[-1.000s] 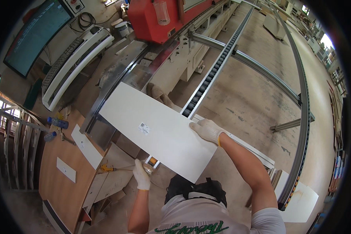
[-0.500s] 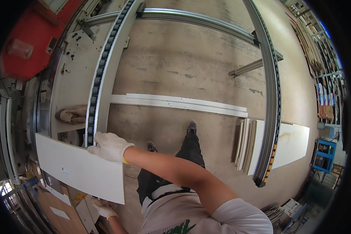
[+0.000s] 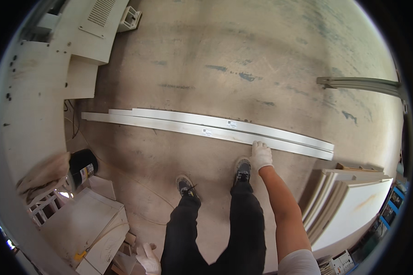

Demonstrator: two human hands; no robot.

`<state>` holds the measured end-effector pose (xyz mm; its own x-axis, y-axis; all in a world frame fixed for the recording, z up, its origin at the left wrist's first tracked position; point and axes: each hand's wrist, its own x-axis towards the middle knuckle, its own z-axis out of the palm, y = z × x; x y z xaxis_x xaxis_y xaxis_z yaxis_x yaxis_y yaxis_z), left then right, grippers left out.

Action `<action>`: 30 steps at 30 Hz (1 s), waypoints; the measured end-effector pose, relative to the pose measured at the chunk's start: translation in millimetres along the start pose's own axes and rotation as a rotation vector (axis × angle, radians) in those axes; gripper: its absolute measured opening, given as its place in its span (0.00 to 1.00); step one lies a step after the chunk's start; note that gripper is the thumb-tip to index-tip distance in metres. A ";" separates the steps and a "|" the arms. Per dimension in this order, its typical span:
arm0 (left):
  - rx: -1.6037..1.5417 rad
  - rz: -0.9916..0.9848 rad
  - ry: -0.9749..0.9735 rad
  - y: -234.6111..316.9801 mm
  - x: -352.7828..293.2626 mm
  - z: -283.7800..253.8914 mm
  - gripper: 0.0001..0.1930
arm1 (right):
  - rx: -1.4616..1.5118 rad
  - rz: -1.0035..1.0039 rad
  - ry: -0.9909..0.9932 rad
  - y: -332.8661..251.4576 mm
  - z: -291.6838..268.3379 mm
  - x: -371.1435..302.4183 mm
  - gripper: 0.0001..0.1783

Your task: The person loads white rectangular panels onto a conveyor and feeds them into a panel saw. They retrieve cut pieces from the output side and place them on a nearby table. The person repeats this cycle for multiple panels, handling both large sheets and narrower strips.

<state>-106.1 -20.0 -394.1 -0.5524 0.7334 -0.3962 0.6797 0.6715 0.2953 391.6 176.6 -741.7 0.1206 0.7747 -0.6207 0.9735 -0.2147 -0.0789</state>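
Note:
Two long white strips (image 3: 170, 120) lie side by side across the floor ahead of my feet, each with a small label. My right hand (image 3: 262, 157), in a white knit glove, is stretched down at the near edge of the closer strip. Its fingers bend away from view and their tips are hidden, so contact with the strip is uncertain. Low at the left, beside my leg, my left hand (image 3: 148, 259) hangs gloved, its fingers loosely apart and nothing visible in them.
White panels (image 3: 353, 206) lean in a stack at the right. A pale machine body (image 3: 36, 101) runs up the left side, with a black bucket (image 3: 83, 166) and a boxy cabinet (image 3: 85, 217) below it. A metal bar (image 3: 362, 85) juts in from the upper right. A thin hose crosses the floor.
My view has dropped and shifted; the roller rails and the white panel have left it. Both hands are off that panel. My right hand has moved right and down toward the floor strips.

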 end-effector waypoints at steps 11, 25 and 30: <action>0.104 0.471 -0.368 117.0 48.0 108.3 0.11 | -0.098 -0.129 0.215 10.1 135.2 103.4 0.19; 0.152 0.404 -0.397 136.3 65.1 122.7 0.13 | 0.027 -0.279 0.132 58.0 49.8 152.9 0.37; 0.167 0.451 -0.412 145.0 64.8 128.7 0.13 | -0.017 -0.314 -0.179 79.0 35.7 191.2 0.41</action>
<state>18.7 111.1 -488.9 0.0144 0.8171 -0.5763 0.8870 0.2556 0.3846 484.6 286.6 -894.5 -0.2192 0.6844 -0.6954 0.9610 0.0284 -0.2750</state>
